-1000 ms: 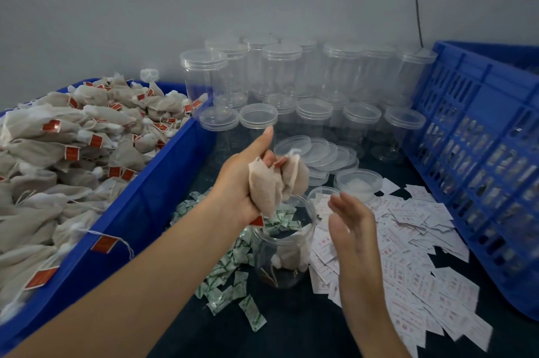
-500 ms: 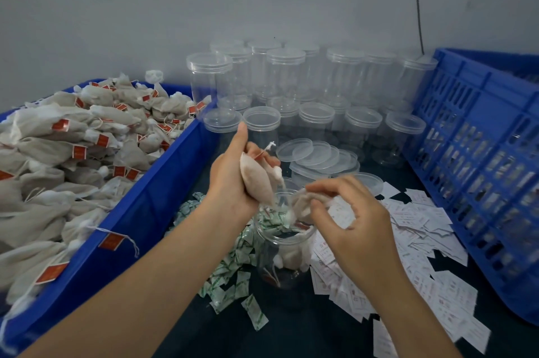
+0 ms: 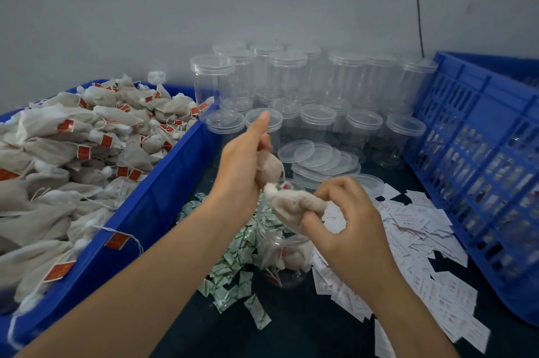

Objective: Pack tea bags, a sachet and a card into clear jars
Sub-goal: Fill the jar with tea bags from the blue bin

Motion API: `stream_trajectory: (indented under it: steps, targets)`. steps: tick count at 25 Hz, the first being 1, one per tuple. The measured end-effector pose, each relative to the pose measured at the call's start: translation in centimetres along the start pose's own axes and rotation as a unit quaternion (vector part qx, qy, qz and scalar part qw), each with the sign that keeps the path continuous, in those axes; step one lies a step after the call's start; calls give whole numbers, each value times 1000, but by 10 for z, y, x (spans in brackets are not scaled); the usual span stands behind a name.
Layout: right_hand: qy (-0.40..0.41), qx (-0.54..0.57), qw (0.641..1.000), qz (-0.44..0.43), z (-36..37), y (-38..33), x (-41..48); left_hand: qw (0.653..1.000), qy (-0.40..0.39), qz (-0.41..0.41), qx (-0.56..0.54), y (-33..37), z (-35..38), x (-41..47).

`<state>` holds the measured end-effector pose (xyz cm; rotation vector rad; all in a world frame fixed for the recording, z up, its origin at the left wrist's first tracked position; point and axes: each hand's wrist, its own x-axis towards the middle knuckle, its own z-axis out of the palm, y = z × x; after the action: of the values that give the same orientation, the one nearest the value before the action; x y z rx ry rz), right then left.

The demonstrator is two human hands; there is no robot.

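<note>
1. The left hand (image 3: 239,174) is raised above and just behind the open jar (image 3: 291,277). Its thumb points up, and its fingers are curled round the left-hand tea bag (image 3: 269,166). One second ago this hand held a thicker bundle of bags; only one bag is visible in it now.
2. The right hand (image 3: 350,223) pinches the right-hand tea bag (image 3: 294,206) between thumb and curled fingers. One second ago this hand was flat and empty. Half a second ago it had already taken a bag close to the left hand.
3. The right-hand tea bag lies roughly level over the mouth of the open jar. Its gathered white end touches the lower end of the left-hand tea bag.
4. The open jar stands upright on the dark table (image 3: 306,328), in the same place as before. The packed tea bags (image 3: 294,255) lie in its lower half.
5. The sachets (image 3: 233,255) lie in a loose green-and-white heap just left of the jar. The cards (image 3: 423,241) are spread to its right. Both heaps are unchanged.
6. The left crate (image 3: 145,211) is piled with tagged tea bags (image 3: 58,153).
7. The lidded jars (image 3: 318,124) and loose lids (image 3: 315,153) stand behind the hands. The right crate (image 3: 481,168) borders the cards.
</note>
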<state>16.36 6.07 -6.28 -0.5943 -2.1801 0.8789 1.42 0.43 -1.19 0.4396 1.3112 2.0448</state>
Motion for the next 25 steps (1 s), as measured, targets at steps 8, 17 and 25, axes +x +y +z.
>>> stream_trajectory:
  steps: [8, 17, 25]
  targets:
    - [-88, 153, 976, 126, 25, 32, -25, 995, -98, -10, 32, 1, -9, -3]
    - [-37, 132, 988, 76, 74, 73, -54, 691, 135, 229, 673, 66, -152, 52]
    - [-26, 125, 989, 72, 76, 80, -58, 369, -22, -85, 925, 43, -194, 73]
